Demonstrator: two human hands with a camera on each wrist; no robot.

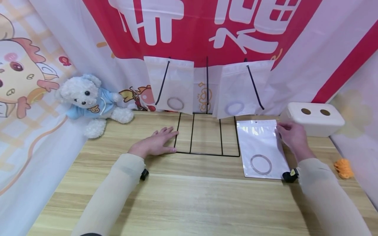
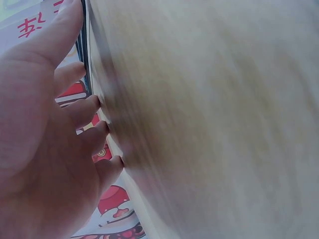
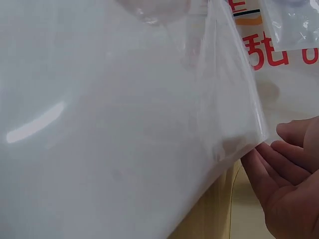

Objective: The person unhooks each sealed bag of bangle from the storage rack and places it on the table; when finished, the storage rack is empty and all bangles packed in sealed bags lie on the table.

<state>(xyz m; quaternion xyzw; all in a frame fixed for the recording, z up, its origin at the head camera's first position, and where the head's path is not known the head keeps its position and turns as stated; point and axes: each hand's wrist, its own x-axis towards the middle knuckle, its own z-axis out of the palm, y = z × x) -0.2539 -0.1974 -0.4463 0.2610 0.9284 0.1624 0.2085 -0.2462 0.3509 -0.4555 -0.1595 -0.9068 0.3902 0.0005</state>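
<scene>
The right hand pinches the upper right corner of a white zip bag just right of a black wire rack on the wooden tabletop, while the left hand, fingers extended, touches the rack's left side, other bags hanging from its hooks.

The tabletop blurs in the dim left-wrist view; glare streaks the pouch.
</scene>
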